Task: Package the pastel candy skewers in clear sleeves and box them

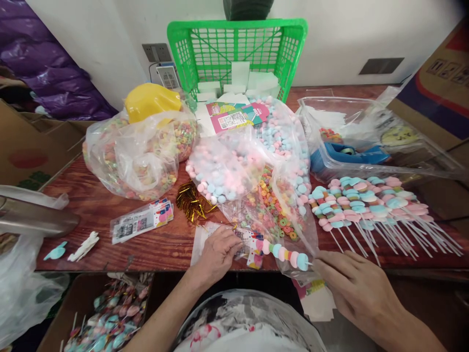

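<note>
Right hand [353, 279] pinching marshmallow skewer [282, 253] by right end; left hand [219, 249] pinching printed plastic sleeve [254, 259], near side. Sleeve mouth could snag end marshmallow; skewed push might tear sleeve.

Here's pink and blue banding on the candy skewer [281, 253], before the green lattice basket [237, 23]; glossy purple wrapping [51, 68] left of it!
</note>
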A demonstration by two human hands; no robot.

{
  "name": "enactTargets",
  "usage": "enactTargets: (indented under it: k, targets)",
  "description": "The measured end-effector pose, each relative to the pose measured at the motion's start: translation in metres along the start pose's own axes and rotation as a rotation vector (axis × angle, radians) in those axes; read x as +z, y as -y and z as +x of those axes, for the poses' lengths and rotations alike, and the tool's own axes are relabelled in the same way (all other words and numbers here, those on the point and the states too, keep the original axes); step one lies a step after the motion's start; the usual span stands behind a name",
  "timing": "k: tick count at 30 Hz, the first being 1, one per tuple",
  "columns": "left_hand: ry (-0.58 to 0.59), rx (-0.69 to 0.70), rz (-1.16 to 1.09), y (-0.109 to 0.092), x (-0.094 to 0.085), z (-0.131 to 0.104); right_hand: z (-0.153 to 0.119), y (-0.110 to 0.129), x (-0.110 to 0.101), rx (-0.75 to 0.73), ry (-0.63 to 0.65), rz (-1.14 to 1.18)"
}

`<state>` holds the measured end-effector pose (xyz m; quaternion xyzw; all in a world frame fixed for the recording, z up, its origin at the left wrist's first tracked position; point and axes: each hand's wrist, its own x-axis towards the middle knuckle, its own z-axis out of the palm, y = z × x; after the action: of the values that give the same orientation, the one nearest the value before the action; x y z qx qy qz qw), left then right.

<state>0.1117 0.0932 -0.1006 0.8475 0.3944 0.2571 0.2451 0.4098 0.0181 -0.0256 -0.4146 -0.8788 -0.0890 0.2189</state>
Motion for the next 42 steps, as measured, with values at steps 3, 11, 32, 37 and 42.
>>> enactTargets:
  k: [3, 11, 32, 37, 42]
  targets:
    - [0.005, 0.016, 0.006, -0.001, -0.001, 0.000, -0.002, -0.009, 0.004, 0.050, -0.032, 0.158]
    - [0.024, 0.044, 0.002, -0.001, -0.003, 0.001, 0.005, -0.005, 0.013, -0.010, -0.052, -0.009]
    - [0.187, 0.150, -0.059, -0.027, -0.034, 0.026, 0.027, 0.015, 0.019, 0.056, -0.253, 0.116]
    - [0.286, 0.035, -0.221, -0.033, -0.036, 0.023, 0.041, 0.021, 0.019, -0.083, -0.253, 0.042]
    - [0.365, -0.101, -0.324, -0.038, -0.040, 0.012, 0.047, 0.007, 0.011, -0.177, -0.110, 0.067]
